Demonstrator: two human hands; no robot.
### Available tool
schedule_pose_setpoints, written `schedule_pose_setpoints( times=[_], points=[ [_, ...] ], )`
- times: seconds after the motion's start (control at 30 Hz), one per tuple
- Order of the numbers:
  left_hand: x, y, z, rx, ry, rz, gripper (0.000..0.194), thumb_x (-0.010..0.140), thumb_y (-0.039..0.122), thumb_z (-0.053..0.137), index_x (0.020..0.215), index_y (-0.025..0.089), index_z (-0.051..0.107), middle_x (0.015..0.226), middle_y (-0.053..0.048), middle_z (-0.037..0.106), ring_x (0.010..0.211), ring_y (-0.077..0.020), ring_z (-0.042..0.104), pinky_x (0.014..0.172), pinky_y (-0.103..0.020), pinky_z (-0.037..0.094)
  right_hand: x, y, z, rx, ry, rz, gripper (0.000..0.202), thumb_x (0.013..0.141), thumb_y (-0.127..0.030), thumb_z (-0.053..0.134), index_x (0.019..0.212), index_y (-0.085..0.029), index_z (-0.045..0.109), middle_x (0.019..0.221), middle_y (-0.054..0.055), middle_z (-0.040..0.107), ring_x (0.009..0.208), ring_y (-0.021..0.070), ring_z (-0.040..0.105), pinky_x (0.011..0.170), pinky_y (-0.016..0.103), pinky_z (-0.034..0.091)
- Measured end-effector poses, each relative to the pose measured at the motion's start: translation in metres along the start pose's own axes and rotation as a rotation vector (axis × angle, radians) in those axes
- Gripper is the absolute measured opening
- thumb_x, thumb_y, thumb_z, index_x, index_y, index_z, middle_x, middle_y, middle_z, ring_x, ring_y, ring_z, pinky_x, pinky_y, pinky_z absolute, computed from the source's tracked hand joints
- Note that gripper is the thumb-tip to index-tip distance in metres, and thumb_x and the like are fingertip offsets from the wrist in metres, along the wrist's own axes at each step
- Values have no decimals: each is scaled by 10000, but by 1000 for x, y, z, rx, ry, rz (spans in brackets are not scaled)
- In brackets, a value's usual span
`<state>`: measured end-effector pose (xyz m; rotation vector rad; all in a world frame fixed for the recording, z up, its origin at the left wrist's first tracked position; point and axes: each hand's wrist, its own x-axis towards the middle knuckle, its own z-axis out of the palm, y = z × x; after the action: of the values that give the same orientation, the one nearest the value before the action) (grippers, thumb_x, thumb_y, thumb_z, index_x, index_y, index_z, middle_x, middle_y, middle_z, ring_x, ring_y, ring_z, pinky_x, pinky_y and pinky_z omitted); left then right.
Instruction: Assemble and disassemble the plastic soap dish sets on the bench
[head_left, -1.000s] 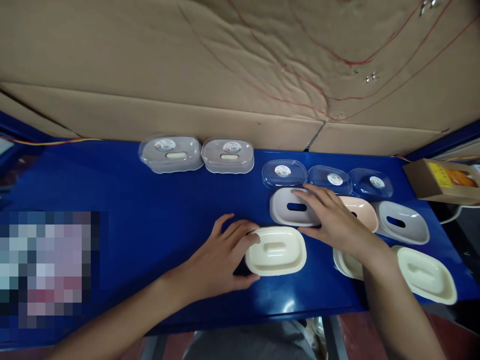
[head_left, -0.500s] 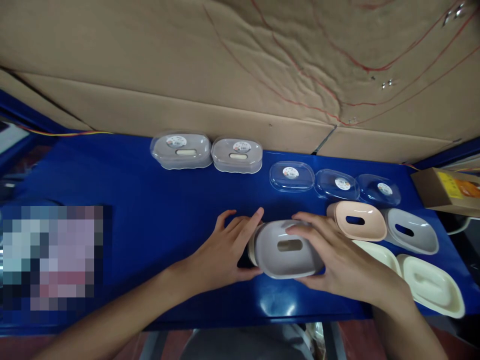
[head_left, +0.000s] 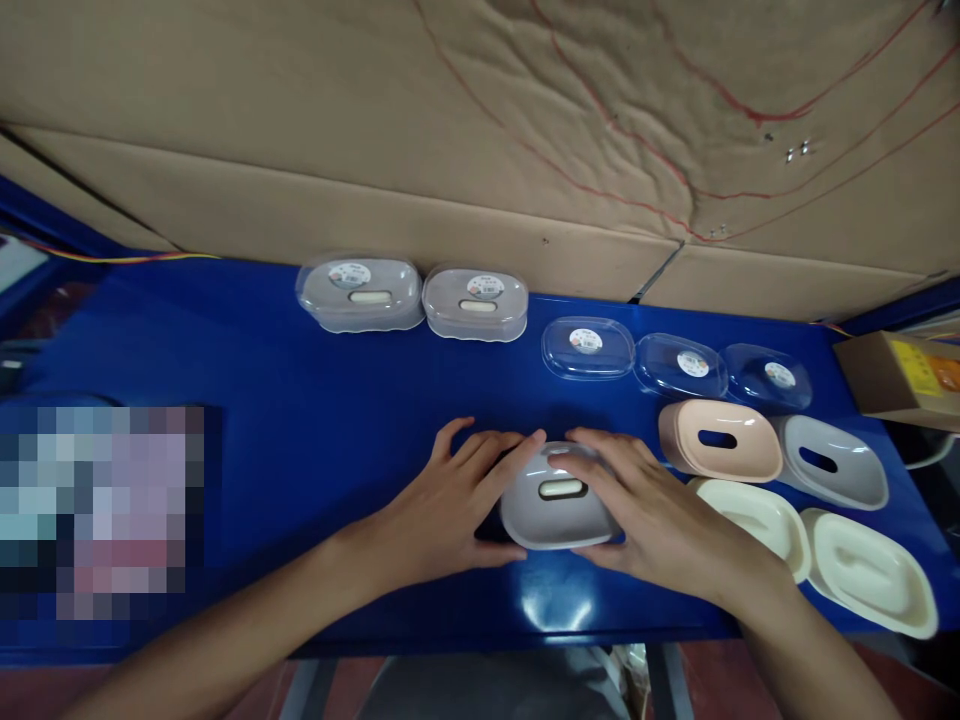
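Observation:
Between my two hands, near the front of the blue table, sits a grey oval soap dish point(head_left: 559, 515). Something cream-coloured shows through the slot in its middle. My left hand point(head_left: 457, 500) wraps the dish's left end, thumb at the near side and fingers at the far side. On the right end, my right hand point(head_left: 637, 510) grips in the same way, some fingertips over the rim. Beside my right forearm are a peach soap dish point(head_left: 739, 462), another grey soap dish point(head_left: 847, 480) and two cream trays point(head_left: 874, 570), point(head_left: 757, 510), one partly hidden by the forearm.
Two lidded grey soap dishes point(head_left: 360, 315), point(head_left: 476, 318) stand at the back by the cardboard wall point(head_left: 360, 210). Several clear lids point(head_left: 589, 362) with round labels lie right of them. An open cardboard box point(head_left: 877, 385) is at the far right; a blurred-out patch covers the left.
The grey soap dish has shifted left and now sits squarely over the cream part, which shows through its slot. My right hand has moved left with it; my left hand has stayed almost in place.

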<state>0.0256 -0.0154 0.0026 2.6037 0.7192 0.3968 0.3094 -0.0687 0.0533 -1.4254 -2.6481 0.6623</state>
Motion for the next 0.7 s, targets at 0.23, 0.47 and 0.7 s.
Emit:
schedule_pose_setpoints(
  times=[0.23,0.47,0.7],
  points=[
    [1,3,2,15,4,-6,1077,889,465,851,1678,182,174,1481,-207,624,1337,-389,595,1207,-637,218,0,6,-4,121,-76,56,1043,834,-401,906,1682,-339,303,1706,147,431,1564,371,458,1204,572,510],
    [0,3,-2,-27,-7,-17,1021,876,391,844,1662,185,225,1515,-189,609,1361,-380,591,1239,-640,216,31,49,-37,-34,208,125,732,1080,-483,576,1712,-306,254,1751,152,367,1634,350,341,1295,629,354],
    [-1,3,-3,-32,7,-15,971,867,341,806,1667,191,277,1516,-188,604,1367,-383,588,1250,-663,224,80,112,-46,-113,92,203,1036,876,-509,830,1703,-245,265,1785,211,269,1651,446,257,1289,711,267]
  ],
)
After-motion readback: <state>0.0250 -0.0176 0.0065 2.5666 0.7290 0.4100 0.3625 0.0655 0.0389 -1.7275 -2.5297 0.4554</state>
